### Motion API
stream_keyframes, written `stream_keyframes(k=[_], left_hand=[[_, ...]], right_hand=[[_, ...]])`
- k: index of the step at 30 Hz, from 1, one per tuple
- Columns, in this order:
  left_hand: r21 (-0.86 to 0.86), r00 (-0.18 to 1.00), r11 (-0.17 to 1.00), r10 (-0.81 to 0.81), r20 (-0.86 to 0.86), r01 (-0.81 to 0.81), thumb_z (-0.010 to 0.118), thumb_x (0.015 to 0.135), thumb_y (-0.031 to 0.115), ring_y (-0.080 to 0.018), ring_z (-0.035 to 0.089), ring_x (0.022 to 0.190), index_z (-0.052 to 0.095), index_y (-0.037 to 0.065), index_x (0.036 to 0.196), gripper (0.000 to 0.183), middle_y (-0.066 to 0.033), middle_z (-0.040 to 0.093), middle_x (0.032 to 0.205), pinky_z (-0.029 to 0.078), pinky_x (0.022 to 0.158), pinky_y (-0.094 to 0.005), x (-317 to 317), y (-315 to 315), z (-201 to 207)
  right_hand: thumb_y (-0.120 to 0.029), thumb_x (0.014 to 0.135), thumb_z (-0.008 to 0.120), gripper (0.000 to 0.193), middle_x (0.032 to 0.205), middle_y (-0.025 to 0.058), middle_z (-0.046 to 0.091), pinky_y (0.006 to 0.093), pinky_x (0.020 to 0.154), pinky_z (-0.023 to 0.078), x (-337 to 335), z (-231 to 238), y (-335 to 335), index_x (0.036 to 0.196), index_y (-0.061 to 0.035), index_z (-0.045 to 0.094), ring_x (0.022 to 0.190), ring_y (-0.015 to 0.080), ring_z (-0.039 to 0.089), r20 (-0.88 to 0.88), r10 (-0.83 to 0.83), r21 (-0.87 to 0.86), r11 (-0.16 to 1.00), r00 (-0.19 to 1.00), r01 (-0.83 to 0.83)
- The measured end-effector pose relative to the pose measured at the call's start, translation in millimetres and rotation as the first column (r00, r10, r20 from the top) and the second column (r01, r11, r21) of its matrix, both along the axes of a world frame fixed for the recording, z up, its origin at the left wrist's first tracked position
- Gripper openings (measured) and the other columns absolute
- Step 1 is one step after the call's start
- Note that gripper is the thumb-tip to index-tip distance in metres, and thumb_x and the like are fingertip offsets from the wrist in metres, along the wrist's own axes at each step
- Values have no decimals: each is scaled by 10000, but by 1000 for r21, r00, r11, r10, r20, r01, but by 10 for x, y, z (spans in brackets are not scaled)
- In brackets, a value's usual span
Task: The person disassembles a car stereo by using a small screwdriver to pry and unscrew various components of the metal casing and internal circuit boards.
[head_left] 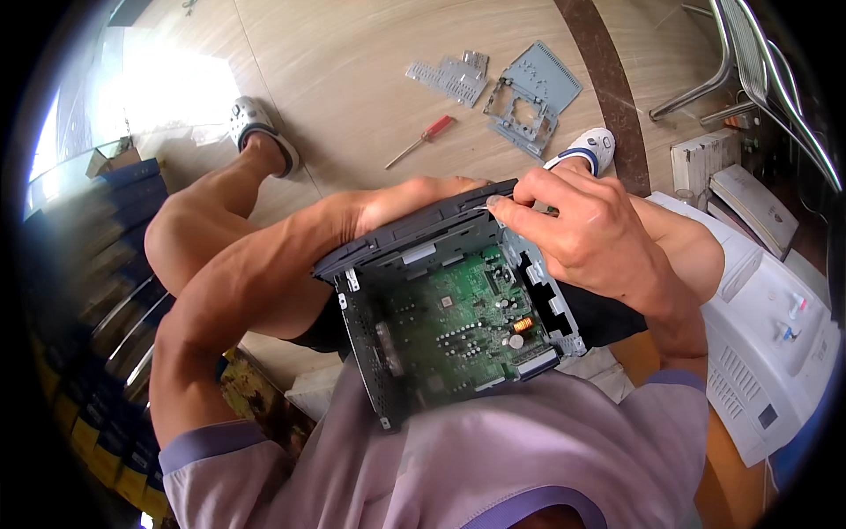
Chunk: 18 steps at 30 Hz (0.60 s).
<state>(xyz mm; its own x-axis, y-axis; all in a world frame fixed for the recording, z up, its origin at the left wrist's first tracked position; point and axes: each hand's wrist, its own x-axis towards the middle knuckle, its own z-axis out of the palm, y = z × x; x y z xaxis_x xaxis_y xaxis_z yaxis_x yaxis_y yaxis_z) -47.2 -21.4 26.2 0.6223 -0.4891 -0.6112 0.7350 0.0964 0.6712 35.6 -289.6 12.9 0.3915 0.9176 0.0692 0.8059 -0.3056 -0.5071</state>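
Both hands (573, 225) clasp stereo chassis (449, 317) — thumbs forward.

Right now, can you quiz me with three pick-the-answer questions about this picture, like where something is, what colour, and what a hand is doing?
1. Where is the screwdriver?
A. on the floor
B. in the right hand
C. on the printer

2. What colour is the board inside the box?
A. red
B. green
C. white

3. What is the right hand doing?
A. hanging free
B. pinching the box's front edge
C. lying flat on the floor

Answers:
1 A, it lies on the floor near the grey metal plates.
2 B, the board with small parts is green.
3 B, its fingertips close on the top front edge, while the left hand holds the far side.
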Motion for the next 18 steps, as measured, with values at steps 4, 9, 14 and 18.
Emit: stream_keyframes(k=[4, 9, 14, 18], left_hand=[[-61, 998, 997, -51, -47, 48, 399, 1111, 299, -123, 566, 1205, 458, 45, 1469, 443, -42, 573, 1395, 464, 1050, -284, 55, -56, -31], [-247, 980, 967, -100, -173, 55, 402, 1111, 300, -117, 580, 1178, 478, 58, 1456, 429, -36, 590, 1372, 482, 1026, -282, 270, -308, -329], [-352, 958, 936, -122, -261, 24, 405, 1111, 301, -110, 594, 1151, 498, 70, 1443, 415, -30, 606, 1349, 500, 1002, -280, 307, -376, -526], [-402, 941, 916, -145, -305, 11, 407, 1111, 302, -105, 606, 1129, 514, 80, 1432, 404, -26, 619, 1330, 515, 983, -279, 250, -385, -655]], right_hand=[[70, 712, 726, 317, 843, 40, 608, 344, 551, 506, 48, 47, -27, 1012, -26, 767, 716, 212, 624, 7, 14, -74, 997, 1000, -14], [73, 713, 746, 320, 853, 48, 615, 348, 577, 522, 82, -1, -7, 1018, -21, 766, 732, 216, 631, -76, 0, -43, 999, 997, -3], [-7, 748, 713, 264, 819, -6, 594, 337, 580, 456, 90, -66, 13, 1002, -78, 735, 709, 165, 660, -82, -28, 27, 999, 996, 31], [117, 712, 744, 345, 852, 58, 615, 358, 591, 529, 92, -7, 74, 1030, -16, 760, 719, 214, 641, -163, -6, -6, 1000, 987, 5]])
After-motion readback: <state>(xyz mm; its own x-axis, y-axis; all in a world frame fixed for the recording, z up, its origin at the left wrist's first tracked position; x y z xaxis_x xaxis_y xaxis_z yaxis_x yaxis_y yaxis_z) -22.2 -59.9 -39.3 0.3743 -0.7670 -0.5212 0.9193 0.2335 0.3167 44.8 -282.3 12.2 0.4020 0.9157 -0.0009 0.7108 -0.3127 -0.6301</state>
